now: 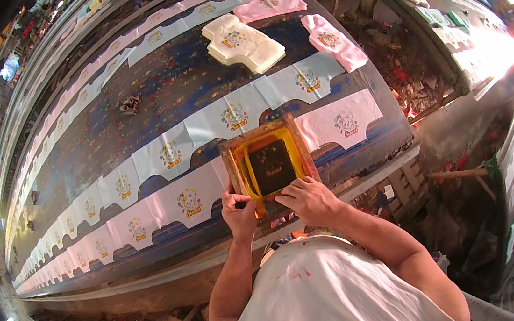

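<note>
A wooden screen-printing frame (302,149) with a yellow mesh and a dark square in its middle lies over the near row of fabric pieces. My left hand (239,210) is closed at the frame's near left corner, fingers curled. My right hand (309,200) bends its fingers over the frame's near edge, and its palm side is hidden. Between my hands an orange strip (260,209) hangs at that edge. Left of the frame lies a pale printed fabric piece (166,204); right of it, a pink printed piece (357,110).
The long dark printing table (175,68) is spattered with paint. Rows of printed pieces run along it. A cream fabric stack (244,41) and pink stacks (335,40) sit toward the far right. A crumpled dark scrap (129,105) lies mid-table. Another long table (440,29) stands to the right.
</note>
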### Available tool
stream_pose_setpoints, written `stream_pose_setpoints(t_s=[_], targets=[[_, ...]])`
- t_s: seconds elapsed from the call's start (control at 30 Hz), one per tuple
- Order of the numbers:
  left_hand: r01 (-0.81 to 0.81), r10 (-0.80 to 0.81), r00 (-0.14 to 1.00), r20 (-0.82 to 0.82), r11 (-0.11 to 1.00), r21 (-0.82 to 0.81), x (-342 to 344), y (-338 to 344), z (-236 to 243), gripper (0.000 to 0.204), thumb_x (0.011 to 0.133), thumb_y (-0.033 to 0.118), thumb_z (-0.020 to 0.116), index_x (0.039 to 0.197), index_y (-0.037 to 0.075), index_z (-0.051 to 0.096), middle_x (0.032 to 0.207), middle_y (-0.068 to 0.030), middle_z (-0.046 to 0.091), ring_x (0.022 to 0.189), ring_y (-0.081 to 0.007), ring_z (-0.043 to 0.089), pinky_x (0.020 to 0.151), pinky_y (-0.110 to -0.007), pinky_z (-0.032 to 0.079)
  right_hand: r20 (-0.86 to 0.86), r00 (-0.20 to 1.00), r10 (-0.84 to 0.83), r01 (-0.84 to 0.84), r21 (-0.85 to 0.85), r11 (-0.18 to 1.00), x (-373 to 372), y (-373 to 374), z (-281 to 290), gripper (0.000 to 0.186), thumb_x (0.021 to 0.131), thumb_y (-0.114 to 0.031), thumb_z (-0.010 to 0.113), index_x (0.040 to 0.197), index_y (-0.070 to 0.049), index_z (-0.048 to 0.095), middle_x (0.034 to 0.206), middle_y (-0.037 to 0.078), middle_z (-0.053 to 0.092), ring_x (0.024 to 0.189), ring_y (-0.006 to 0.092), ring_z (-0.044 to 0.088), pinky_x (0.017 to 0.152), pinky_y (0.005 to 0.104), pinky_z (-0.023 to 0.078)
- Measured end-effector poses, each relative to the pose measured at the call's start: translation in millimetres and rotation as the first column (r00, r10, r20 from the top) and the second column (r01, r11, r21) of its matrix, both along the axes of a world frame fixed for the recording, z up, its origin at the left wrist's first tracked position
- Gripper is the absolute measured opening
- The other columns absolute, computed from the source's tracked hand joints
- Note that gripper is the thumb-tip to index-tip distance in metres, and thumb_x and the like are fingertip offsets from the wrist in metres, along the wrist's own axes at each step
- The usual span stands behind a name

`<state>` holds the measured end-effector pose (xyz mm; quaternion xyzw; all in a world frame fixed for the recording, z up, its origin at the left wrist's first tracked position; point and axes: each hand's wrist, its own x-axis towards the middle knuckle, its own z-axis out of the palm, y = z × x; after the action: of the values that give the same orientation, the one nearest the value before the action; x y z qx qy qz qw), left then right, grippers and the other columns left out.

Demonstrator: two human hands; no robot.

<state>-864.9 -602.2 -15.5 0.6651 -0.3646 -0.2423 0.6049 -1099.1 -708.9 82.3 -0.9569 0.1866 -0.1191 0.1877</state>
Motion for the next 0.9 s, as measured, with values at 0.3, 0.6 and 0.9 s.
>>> stream_pose_setpoints(t_s=[0.3, 0.6, 0.9], targets=[[-0.051, 0.029, 0.981, -0.19, 0.993, -0.11, -5, -1, -9, 0.007, 0.101, -0.002, 0.077, 0.106, 0.002, 0.075, 0.167, -0.024, 0.061, 0.149, -0.031, 0.063, 0.125, -0.043, 0.047, -0.285, 0.955, 0.08, -0.027, 0.186, 0.982, 36, -74, 18, 0.033, 0.085, -0.006, 0.074, 0.117, -0.006, 0.08, 0.122, 0.016, 0.076, 0.129, 0.0379, 0.07, 0.108, 0.0509, 0.057], [-0.03, 0.004, 0.919, -0.395, 0.998, -0.062, 14, -3, -10, 0.024, 0.101, -0.016, 0.069, 0.118, 0.0, 0.074, 0.161, -0.0168, 0.067, 0.128, -0.0205, 0.074, 0.104, -0.033, 0.059, -0.06, 0.978, -0.202, 0.197, -0.083, 0.977, 69, -96, -6, 0.038, 0.089, -0.012, 0.072, 0.125, -0.02, 0.084, 0.112, 0.005, 0.075, 0.121, 0.0278, 0.073, 0.14, 0.0706, 0.02], [0.041, 0.011, 0.97, -0.243, 0.978, 0.205, 26, -11, 0, 0.031, 0.093, -0.012, 0.074, 0.122, -0.002, 0.075, 0.132, -0.0123, 0.075, 0.116, -0.0207, 0.074, 0.102, -0.036, 0.059, 0.05, 0.998, 0.025, -0.017, -0.158, 0.987, 14, -9, -29, 0.035, 0.09, -0.02, 0.076, 0.124, -0.01, 0.079, 0.108, 0.009, 0.073, 0.107, 0.0326, 0.073, 0.099, 0.0489, 0.057]])
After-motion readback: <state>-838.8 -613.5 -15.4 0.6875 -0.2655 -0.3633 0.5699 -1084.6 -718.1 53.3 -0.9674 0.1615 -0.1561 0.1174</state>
